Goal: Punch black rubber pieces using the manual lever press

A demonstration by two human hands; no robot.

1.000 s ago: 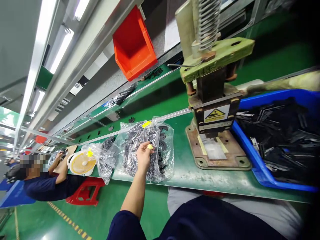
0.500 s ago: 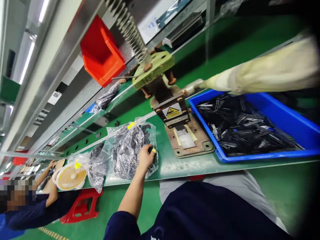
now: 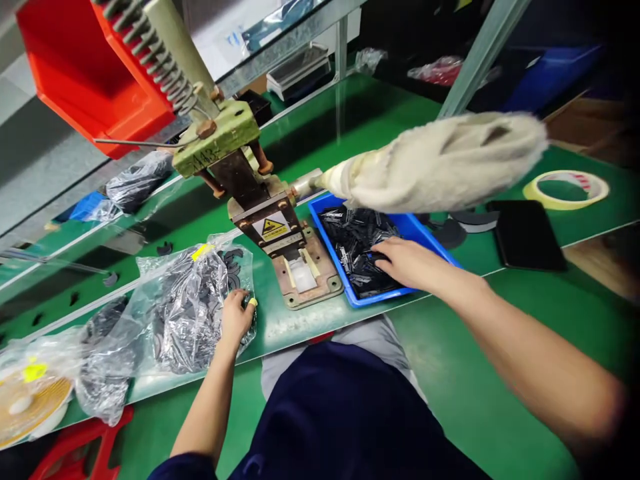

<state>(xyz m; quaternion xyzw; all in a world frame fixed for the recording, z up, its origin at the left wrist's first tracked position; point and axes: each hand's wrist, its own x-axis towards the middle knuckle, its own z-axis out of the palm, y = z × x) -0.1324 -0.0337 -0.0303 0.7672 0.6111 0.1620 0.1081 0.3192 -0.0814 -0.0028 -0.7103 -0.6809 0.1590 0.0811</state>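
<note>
- The left hand is at the right edge of a clear bag packed with dark, curved pieces; a yellow wrap covers the tip of its thumb.
- Its grip is loosely curled, the thumb a little apart from the fingers; I cannot tell whether it has hold of anything.
- The right hand reaches over the near rim of the blue bin, its fingertips among the thin black parts there.
- That grip is bent downward; how far it is open, and whether it has hold of a part, I cannot tell.
- Between the 2 hands, a press with 1 yellow warning label stands on the green surface, its base plate just beside the bin.
- A cloth-wrapped handle extends from the press above the bin.
- Right of the bin lie a flat black object and a roll of tape.
- A 2nd bag sits left of the 1st.
</note>
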